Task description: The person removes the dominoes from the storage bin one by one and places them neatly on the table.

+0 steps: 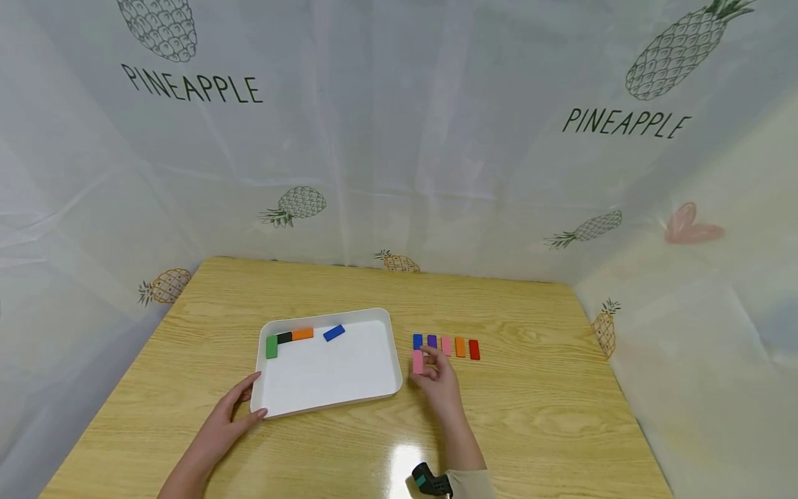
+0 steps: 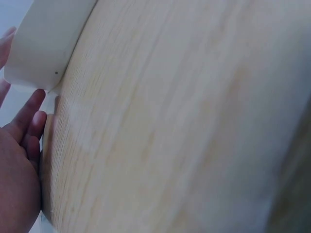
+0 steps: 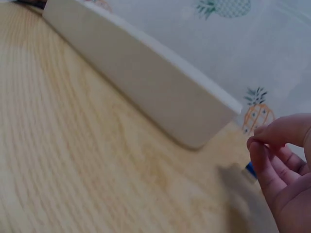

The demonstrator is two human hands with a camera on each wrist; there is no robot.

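Observation:
My right hand (image 1: 439,381) pinches a pink block (image 1: 418,362) just right of the tray, above the table. In the right wrist view the thumb and index finger of that right hand (image 3: 286,165) meet at the tips, and the pink block is mostly hidden. The left hand (image 1: 227,416) touches the near left corner of a white tray (image 1: 330,400), with thumb and fingers spread along its edge. Inside the tray lie a green block (image 1: 271,346), a black block (image 1: 284,337), an orange block (image 1: 303,333) and a tilted blue block (image 1: 334,333).
Right of the tray stands a row of blocks: blue (image 1: 418,340), purple (image 1: 432,340), pink (image 1: 446,345), orange (image 1: 460,346) and red (image 1: 474,349). A wooden table (image 1: 530,416) carries everything. Pineapple-print curtains (image 1: 399,152) hang around it.

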